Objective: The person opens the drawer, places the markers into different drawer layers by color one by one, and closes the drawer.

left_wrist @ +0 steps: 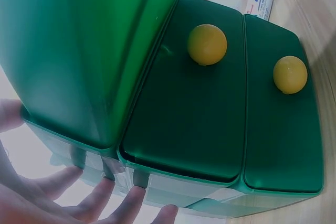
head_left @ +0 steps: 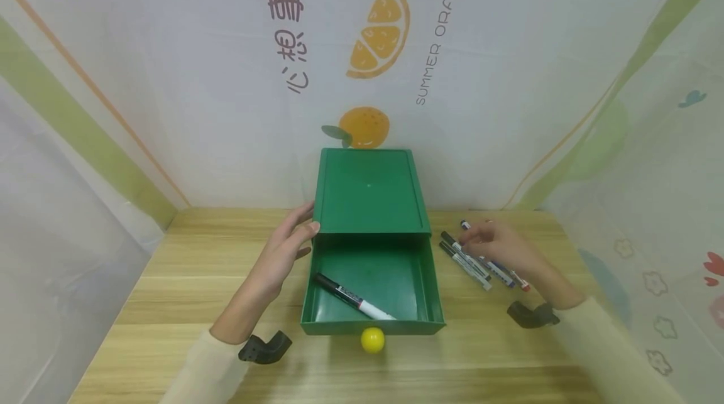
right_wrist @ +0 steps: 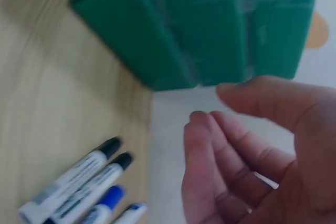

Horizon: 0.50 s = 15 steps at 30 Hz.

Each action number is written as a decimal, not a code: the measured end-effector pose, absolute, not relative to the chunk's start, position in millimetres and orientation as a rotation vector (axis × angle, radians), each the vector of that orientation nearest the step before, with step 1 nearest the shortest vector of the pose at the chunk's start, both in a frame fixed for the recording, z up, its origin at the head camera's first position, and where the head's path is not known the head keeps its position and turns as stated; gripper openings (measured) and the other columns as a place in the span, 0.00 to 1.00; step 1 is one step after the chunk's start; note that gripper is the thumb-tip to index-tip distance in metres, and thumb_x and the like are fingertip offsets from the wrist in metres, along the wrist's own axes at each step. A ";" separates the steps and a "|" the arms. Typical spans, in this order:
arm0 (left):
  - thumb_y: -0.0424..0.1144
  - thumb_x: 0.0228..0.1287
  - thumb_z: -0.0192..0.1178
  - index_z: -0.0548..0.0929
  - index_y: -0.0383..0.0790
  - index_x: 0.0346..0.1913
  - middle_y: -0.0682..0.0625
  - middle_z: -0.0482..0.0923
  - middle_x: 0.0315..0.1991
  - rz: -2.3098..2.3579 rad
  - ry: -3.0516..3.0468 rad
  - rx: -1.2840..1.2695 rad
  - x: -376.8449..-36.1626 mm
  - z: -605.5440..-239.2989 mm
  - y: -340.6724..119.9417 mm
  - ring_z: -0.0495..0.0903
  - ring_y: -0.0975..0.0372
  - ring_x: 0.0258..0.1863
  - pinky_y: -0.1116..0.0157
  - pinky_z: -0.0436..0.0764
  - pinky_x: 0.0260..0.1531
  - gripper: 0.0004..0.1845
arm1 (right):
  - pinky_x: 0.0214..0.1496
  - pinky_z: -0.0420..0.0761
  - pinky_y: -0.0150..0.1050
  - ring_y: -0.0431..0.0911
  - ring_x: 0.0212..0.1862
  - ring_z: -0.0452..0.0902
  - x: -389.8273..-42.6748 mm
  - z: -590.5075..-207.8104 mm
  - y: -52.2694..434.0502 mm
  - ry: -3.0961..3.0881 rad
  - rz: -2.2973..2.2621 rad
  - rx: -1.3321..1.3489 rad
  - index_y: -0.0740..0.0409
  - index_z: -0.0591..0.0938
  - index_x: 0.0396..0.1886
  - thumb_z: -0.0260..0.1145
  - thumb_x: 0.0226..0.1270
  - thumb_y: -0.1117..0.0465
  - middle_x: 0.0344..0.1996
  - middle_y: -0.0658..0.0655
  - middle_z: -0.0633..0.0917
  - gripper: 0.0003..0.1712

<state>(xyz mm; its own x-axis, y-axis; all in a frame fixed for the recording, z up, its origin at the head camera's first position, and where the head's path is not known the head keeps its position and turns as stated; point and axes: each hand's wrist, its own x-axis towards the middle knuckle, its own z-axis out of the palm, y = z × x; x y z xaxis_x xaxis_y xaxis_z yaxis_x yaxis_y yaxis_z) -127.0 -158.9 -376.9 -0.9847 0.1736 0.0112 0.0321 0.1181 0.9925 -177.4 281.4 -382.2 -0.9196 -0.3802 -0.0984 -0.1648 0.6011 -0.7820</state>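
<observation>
A green drawer cabinet point(head_left: 367, 193) stands upright on the table, its top drawer point(head_left: 390, 266) pulled out. Inside that drawer lies one black-capped marker point(head_left: 346, 296) with a white barrel. My left hand point(head_left: 274, 259) rests against the cabinet's left side, thumb at the top edge; in the left wrist view its spread fingers point(left_wrist: 131, 203) touch the side wall. To the right of the cabinet my right hand point(head_left: 506, 250) hovers over several markers point(head_left: 460, 259), holding nothing. Its thumb and fingers stand apart, loosely bent, in the right wrist view, with black and blue marker caps point(right_wrist: 111, 196) below.
A yellow ball knob point(head_left: 372, 340) sticks out from the open drawer's front. Below it, two more drawers are pushed in, with knobs point(left_wrist: 207, 44) of their own. A printed white curtain point(head_left: 226, 109) hangs behind the wooden table point(head_left: 215, 284).
</observation>
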 end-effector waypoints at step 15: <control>0.47 0.87 0.50 0.58 0.39 0.88 0.37 0.58 0.85 2.012 2.272 0.200 -125.9 -376.2 -158.1 0.62 0.38 0.82 0.30 0.64 0.75 0.35 | 0.38 0.86 0.37 0.49 0.38 0.89 -185.2 -448.5 293.3 2.917 -1.023 -0.648 0.71 0.89 0.51 0.75 0.65 0.73 0.37 0.55 0.92 0.15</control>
